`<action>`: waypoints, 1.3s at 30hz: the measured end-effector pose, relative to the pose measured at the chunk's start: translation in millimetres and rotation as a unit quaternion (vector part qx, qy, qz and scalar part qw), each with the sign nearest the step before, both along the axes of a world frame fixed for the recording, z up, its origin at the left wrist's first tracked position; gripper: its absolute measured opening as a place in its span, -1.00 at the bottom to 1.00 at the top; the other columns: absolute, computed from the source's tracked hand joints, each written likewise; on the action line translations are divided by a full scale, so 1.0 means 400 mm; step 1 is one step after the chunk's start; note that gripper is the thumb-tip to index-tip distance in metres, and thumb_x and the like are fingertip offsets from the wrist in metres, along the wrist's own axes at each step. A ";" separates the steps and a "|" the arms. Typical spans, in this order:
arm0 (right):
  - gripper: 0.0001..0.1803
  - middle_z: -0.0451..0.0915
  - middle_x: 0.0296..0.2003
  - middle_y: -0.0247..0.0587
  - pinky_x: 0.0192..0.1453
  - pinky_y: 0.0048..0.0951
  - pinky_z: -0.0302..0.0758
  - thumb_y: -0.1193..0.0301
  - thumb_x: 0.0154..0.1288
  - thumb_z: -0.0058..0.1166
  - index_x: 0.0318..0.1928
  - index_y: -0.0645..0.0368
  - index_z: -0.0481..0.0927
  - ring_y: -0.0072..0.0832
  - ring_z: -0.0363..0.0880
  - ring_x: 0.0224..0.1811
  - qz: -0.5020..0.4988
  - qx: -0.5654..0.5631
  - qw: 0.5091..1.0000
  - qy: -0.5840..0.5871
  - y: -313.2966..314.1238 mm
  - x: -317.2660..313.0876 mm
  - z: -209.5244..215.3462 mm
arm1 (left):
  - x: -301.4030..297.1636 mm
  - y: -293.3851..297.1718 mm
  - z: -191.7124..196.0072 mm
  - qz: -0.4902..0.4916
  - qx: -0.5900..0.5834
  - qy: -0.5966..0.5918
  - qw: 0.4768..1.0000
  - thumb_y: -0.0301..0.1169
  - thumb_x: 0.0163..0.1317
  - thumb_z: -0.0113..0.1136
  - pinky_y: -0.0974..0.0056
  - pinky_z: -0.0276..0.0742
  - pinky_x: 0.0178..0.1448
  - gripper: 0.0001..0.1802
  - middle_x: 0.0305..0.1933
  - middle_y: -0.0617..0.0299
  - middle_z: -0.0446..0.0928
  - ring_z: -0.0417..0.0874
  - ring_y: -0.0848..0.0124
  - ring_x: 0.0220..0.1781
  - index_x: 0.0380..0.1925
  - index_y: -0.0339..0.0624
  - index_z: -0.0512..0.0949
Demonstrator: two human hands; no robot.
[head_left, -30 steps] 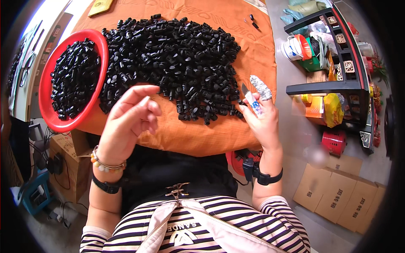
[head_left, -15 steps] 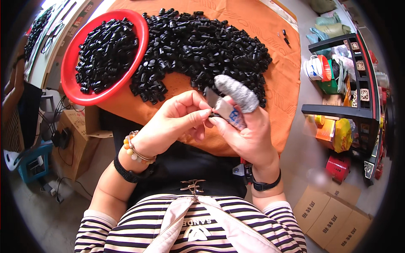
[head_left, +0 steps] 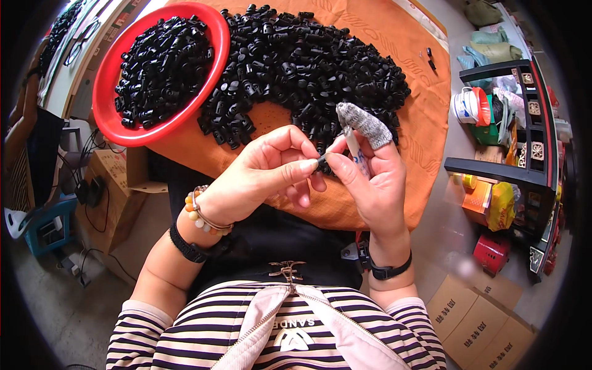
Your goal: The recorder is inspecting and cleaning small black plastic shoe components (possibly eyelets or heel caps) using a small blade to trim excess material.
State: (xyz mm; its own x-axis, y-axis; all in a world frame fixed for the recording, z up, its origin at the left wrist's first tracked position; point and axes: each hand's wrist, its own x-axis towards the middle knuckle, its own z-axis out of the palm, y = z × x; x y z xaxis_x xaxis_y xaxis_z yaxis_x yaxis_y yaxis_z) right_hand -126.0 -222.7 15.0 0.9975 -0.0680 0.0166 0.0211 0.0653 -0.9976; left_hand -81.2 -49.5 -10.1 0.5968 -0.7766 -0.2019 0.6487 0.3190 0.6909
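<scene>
Turned more edge-on since half a second ago, our white-handled blade [head_left: 356, 152] sits tucked inside our right hand [head_left: 379, 188], apparently freeing its thumb to help our left hand [head_left: 265, 169], whose thumb and forefinger pinch a small dark part [head_left: 321, 158] between both hands' fingertips.

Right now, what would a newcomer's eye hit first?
A broad heap of black parts on the orange cloth, with a red basin of similar pieces at its left. Next, near the picture's middle: a grey knitted finger cover on the right hand, beside the left hand pinching a small dark piece.
</scene>
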 end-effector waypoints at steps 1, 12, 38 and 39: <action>-0.53 0.48 -0.21 -0.33 -0.09 -0.67 0.40 0.61 0.18 0.07 0.13 0.29 0.34 -0.70 0.43 -0.23 0.010 0.010 1.000 0.015 0.001 0.002 -0.002 | 0.000 -0.001 0.004 0.001 0.001 0.001 1.000 -0.34 0.29 0.02 0.57 0.41 -0.43 -0.85 -0.36 0.21 0.55 0.58 0.56 -0.46 -0.22 -0.14 0.36; -0.47 0.49 -0.25 -0.32 -0.14 -0.69 0.36 0.47 0.26 0.06 0.20 0.35 0.22 -0.72 0.36 -0.23 0.002 0.047 0.999 -0.022 0.038 0.046 -0.018 | 0.011 0.000 0.002 0.021 -0.051 0.086 0.995 -0.26 0.37 -0.13 0.54 0.26 -0.56 -0.81 -0.51 0.24 0.45 0.36 0.59 -0.66 -0.14 -0.08 0.31; -0.52 0.54 -0.15 -0.15 -0.07 -0.63 0.42 0.56 0.22 0.06 0.14 0.35 0.26 -0.62 0.51 -0.15 0.088 -0.024 0.996 -0.006 0.038 -0.011 -0.014 | 0.010 0.004 -0.007 0.073 -0.057 0.135 0.987 -0.29 0.35 -0.12 0.57 0.07 -0.64 -0.84 -0.52 0.35 0.40 0.22 0.67 -0.68 -0.16 -0.07 0.33; -0.51 0.53 -0.13 -0.15 -0.06 -0.62 0.42 0.57 0.21 0.07 0.14 0.35 0.26 -0.61 0.51 -0.12 0.089 -0.019 0.996 0.005 0.035 -0.011 -0.014 | 0.010 0.002 0.001 0.078 -0.051 0.143 0.985 -0.28 0.35 -0.12 0.57 0.06 -0.64 -0.84 -0.53 0.35 0.39 0.21 0.67 -0.68 -0.17 -0.07 0.34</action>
